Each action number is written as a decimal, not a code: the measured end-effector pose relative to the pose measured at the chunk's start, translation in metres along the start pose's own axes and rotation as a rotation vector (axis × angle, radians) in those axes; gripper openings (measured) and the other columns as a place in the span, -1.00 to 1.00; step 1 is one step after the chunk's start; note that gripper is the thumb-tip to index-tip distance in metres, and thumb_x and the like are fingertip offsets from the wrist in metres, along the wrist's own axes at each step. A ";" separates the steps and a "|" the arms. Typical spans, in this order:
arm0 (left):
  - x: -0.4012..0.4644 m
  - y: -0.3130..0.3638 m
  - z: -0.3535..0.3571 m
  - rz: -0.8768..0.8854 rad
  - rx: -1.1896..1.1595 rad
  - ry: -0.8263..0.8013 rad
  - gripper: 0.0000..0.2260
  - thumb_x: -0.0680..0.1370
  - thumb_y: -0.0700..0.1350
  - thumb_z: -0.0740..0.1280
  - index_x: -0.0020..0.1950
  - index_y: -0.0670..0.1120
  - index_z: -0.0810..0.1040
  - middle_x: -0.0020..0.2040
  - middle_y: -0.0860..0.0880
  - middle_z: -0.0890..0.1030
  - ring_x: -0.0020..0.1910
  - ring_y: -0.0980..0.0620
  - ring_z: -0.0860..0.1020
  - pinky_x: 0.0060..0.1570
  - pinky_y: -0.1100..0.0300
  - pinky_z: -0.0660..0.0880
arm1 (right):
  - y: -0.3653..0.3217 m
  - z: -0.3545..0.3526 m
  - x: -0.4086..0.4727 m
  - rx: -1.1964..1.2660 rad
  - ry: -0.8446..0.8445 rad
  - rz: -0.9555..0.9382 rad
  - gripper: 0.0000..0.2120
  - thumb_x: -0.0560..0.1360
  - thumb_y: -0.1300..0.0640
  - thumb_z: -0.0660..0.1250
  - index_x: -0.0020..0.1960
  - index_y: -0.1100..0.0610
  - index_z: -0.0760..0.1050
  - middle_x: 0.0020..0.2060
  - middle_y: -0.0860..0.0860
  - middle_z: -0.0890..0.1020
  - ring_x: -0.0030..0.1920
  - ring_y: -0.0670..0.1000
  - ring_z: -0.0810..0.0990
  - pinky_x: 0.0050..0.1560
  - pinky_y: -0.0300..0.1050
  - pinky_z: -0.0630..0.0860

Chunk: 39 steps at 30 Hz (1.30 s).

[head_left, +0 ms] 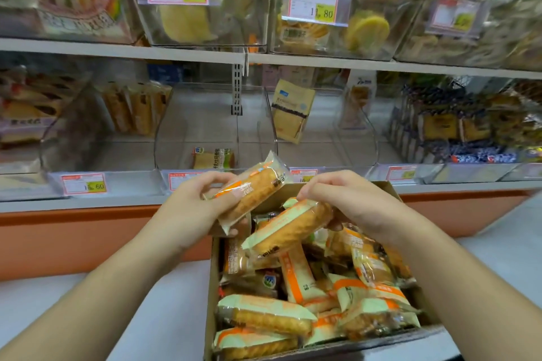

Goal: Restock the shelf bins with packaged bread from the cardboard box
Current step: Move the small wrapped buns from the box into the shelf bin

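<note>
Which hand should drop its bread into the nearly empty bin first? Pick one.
Left. The left hand already holds its bread raised just below that bin. The right hand grips its bread lower, over the box.

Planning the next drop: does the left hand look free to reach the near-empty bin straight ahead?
Probably yes: the left hand grips a bread pack just before the bin, whose open front looks unobstructed.

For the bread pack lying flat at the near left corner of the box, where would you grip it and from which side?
Grip the near-left bread pack across its narrow middle, coming straight down from above. It lies flat on top of the pile with its long sides exposed, while the cardboard box wall blocks its left end, so a side approach looks awkward.
</note>
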<state>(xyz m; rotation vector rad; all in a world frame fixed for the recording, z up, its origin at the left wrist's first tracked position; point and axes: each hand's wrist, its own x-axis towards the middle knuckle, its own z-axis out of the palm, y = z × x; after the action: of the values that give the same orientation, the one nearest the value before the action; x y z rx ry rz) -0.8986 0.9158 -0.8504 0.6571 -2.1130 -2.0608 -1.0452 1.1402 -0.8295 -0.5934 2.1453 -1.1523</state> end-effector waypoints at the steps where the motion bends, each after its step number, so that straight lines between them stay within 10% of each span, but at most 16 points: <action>1: -0.003 0.002 0.001 0.001 -0.058 -0.019 -0.81 0.64 -0.14 0.39 0.24 0.05 0.62 -0.02 -0.07 0.76 -0.08 -0.18 0.75 -0.14 0.00 0.71 | 0.000 0.002 0.001 0.046 0.027 0.017 -0.49 0.45 -0.28 0.40 0.01 0.18 0.71 -0.25 0.13 0.59 -0.24 0.14 0.52 -0.32 -0.06 0.44; 12: -0.026 0.003 0.014 -0.077 -0.175 -0.139 -0.78 0.65 -0.08 0.34 0.25 0.07 0.68 0.09 -0.09 0.74 -0.06 -0.03 0.72 -0.26 0.12 0.63 | -0.014 0.022 -0.005 0.231 0.150 0.119 -0.40 0.56 -0.43 0.29 0.04 0.11 0.68 -0.36 0.09 0.61 -0.44 0.06 0.53 -0.48 -0.15 0.36; 18: -0.032 0.001 0.014 -0.045 -0.181 -0.233 -0.61 0.52 -0.17 0.49 0.33 0.06 0.63 0.19 -0.09 0.72 0.15 -0.15 0.71 0.18 -0.16 0.61 | -0.012 0.020 -0.006 0.212 0.110 0.118 -0.32 0.55 -0.49 0.24 0.07 0.14 0.66 -0.37 0.10 0.60 -0.48 0.05 0.51 -0.52 -0.18 0.38; 28: -0.028 0.005 0.007 -0.010 -0.212 -0.158 -0.55 0.47 -0.22 0.50 0.32 0.09 0.62 0.18 -0.10 0.72 0.14 -0.15 0.72 0.20 -0.13 0.61 | -0.006 0.005 -0.007 0.541 -0.098 -0.049 -0.58 0.58 0.12 0.45 0.29 0.37 0.49 -0.15 0.24 0.66 -0.29 0.12 0.59 -0.38 -0.13 0.54; 39: -0.024 0.007 -0.002 0.000 -0.290 -0.043 -0.63 0.58 -0.29 0.36 0.34 0.00 0.61 0.16 -0.13 0.73 0.11 -0.15 0.72 0.03 -0.01 0.57 | -0.004 0.003 -0.006 0.444 -0.034 -0.097 -0.67 0.64 0.09 0.42 0.21 0.35 0.56 -0.07 0.27 0.69 -0.27 0.11 0.61 -0.37 -0.16 0.56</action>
<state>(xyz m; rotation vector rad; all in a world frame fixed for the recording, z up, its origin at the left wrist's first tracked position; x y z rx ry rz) -0.8783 0.9231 -0.8380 0.5740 -1.7792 -2.3360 -1.0381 1.1400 -0.8257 -0.5102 1.7641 -1.5979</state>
